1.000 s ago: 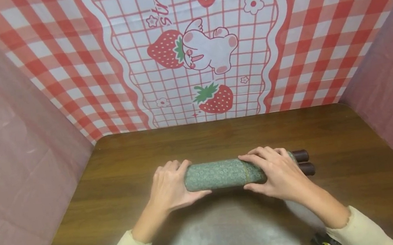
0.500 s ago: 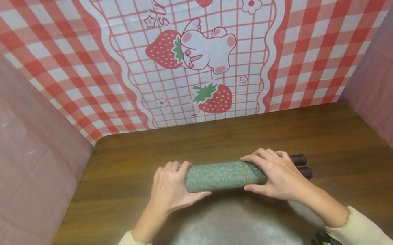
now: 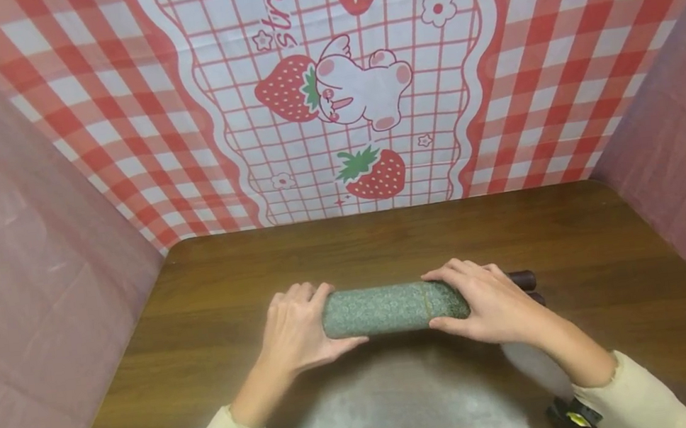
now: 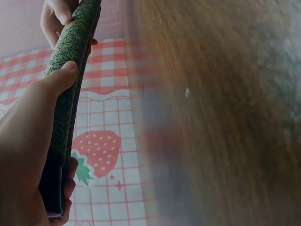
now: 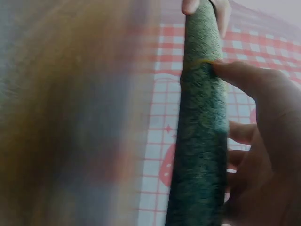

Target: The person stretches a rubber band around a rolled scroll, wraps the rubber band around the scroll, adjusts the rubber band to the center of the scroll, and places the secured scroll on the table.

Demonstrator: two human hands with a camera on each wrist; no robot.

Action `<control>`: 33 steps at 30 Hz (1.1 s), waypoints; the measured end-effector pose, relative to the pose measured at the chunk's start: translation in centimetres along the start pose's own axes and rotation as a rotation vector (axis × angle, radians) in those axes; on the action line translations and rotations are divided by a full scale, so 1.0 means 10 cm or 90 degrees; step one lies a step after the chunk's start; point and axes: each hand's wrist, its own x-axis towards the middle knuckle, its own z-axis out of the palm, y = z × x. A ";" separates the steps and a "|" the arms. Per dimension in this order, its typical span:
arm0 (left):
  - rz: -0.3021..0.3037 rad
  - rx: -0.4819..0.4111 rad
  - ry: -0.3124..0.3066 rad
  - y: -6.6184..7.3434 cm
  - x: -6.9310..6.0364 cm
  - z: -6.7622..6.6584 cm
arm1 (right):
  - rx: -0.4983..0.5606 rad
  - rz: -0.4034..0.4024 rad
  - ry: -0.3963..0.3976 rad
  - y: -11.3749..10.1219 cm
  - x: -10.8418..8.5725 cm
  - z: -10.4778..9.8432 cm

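Observation:
A rolled-up scroll [image 3: 374, 310], covered in green patterned cloth, lies crosswise between my hands in the head view. A thin yellowish band [image 3: 427, 301] circles it near the right hand. My left hand [image 3: 296, 330] grips the left end, thumb on the near side and fingers on the far side. My right hand [image 3: 496, 306] holds it right of middle in the same manner. Two dark roller ends [image 3: 523, 280] poke out beyond the right hand, the lower one mostly covered. In the left wrist view, a black roller end [image 4: 51, 188] sits inside the left palm.
The brown wooden table [image 3: 227, 264] spreads below, with a glossy glare [image 3: 405, 406] in front. A red-and-white strawberry-print cloth [image 3: 344, 121] hangs at the back. Pink cloth [image 3: 32, 245] hangs at the left, and more at the right.
The scroll has shifted slightly toward me. My right hand has slid a little to the right, covering more of the lower roller end. Both hands keep their grip.

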 end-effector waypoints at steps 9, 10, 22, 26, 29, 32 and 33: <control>-0.002 -0.013 -0.004 0.03 -0.03 0.02 | 0.018 0.002 -0.042 0.00 0.03 0.00; -0.002 -0.014 -0.003 0.04 -0.02 0.03 | 0.019 0.001 -0.046 0.00 0.03 0.00; 0.007 -0.009 0.007 0.04 0.00 0.02 | -0.032 0.000 -0.046 -0.04 0.03 0.00; 0.002 -0.014 0.007 0.03 0.01 0.02 | -0.092 -0.013 -0.001 -0.09 0.03 0.03; -0.003 -0.019 0.005 0.03 0.02 0.01 | -0.121 -0.008 0.018 -0.11 0.04 0.07; -0.007 -0.024 0.000 0.03 0.03 0.00 | -0.143 -0.003 0.025 -0.13 0.05 0.10; -0.009 -0.025 -0.002 0.03 0.03 0.00 | -0.149 -0.002 0.027 -0.13 0.05 0.11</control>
